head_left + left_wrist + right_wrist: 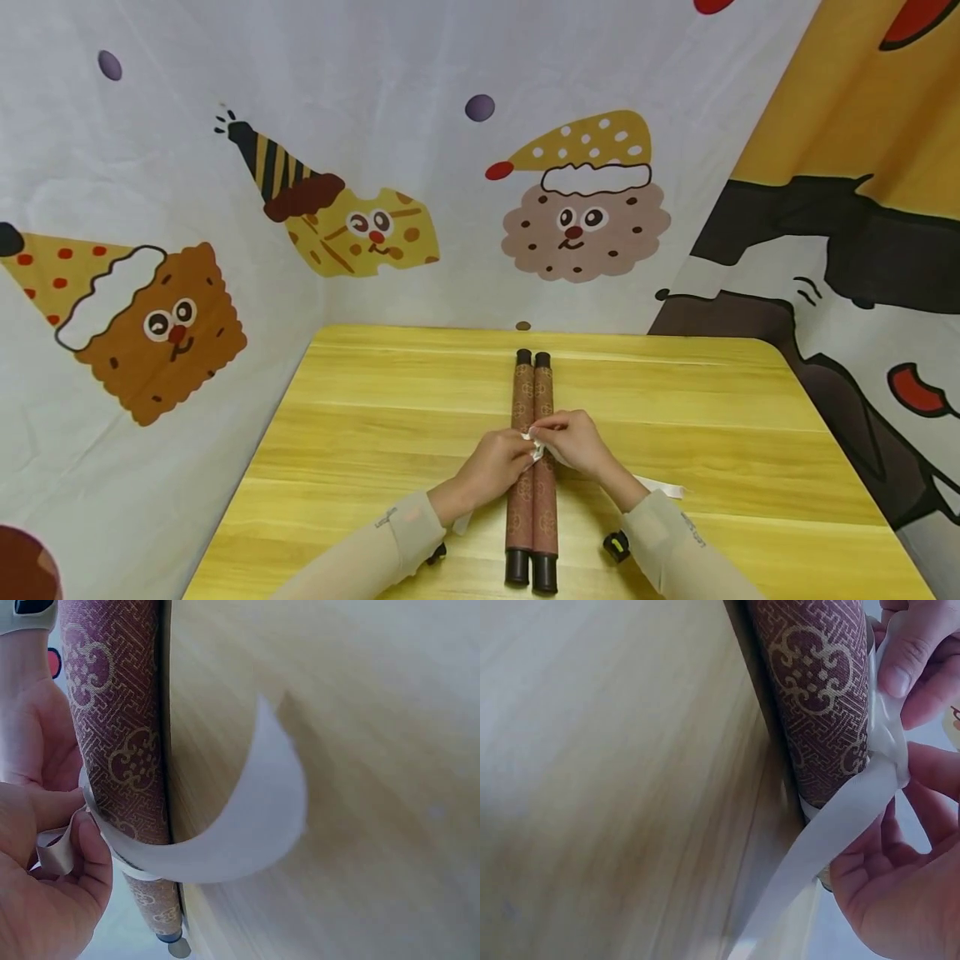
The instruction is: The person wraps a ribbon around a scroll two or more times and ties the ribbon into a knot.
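Two scrolls lie side by side lengthwise on the table, the left scroll (pixel 519 525) touching the right scroll (pixel 546 525). Both have maroon cloth with gold patterns and black end knobs. A white ribbon (pixel 217 859) goes round them near the middle and is gathered in a loop or knot on top. My left hand (pixel 491 467) pinches the ribbon between thumb and fingers from the left. From the right, my right hand (pixel 581 442) pinches it too, close to the knot. One loose ribbon tail (pixel 840 814) hangs down to the table. Fingers partly hide the knot.
A black object with a yellow mark (pixel 617 547) lies by the right sleeve. Another small dark object (pixel 437 553) is partly hidden by the left sleeve. The wooden table (pixel 360 392) meets cartoon-printed cloth (pixel 450 300) at the back.
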Demonstrator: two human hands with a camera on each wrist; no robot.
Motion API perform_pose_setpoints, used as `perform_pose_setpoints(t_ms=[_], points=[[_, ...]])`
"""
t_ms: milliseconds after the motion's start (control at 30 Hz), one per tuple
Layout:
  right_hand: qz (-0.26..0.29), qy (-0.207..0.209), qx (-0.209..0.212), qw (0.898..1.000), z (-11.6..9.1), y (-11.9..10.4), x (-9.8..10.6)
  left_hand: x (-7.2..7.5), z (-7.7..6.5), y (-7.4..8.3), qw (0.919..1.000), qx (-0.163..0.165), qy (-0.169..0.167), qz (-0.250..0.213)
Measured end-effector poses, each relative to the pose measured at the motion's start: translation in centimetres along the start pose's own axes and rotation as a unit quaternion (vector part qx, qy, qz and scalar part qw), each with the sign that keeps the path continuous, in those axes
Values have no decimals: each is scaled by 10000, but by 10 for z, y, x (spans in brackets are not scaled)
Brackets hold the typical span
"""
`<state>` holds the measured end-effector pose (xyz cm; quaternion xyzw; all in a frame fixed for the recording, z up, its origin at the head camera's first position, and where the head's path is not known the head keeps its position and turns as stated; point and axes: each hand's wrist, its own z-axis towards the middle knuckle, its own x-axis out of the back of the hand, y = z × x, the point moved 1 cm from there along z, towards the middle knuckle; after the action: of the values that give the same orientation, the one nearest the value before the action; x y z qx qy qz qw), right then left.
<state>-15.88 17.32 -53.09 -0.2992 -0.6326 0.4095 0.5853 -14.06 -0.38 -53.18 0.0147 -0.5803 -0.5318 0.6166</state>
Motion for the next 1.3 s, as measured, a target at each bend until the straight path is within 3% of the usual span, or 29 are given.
perform_pose_setpoints(t_ms=[367, 600, 800, 1300], points=[[913, 440, -698, 9924, 0, -2, 7, 10, -11, -10, 9943, 832, 324, -588], [1358, 414, -775, 9868, -1, 1, 11, 18, -17, -16, 9918, 946, 561, -656], [1557, 453, -953, 9822, -4, -1, 14, 22, -20, -19, 9893, 1147, 509, -746], [2131, 510, -1329, 9666, -6, 8, 24, 28, -25, -25, 9871, 1243, 477, -889]])
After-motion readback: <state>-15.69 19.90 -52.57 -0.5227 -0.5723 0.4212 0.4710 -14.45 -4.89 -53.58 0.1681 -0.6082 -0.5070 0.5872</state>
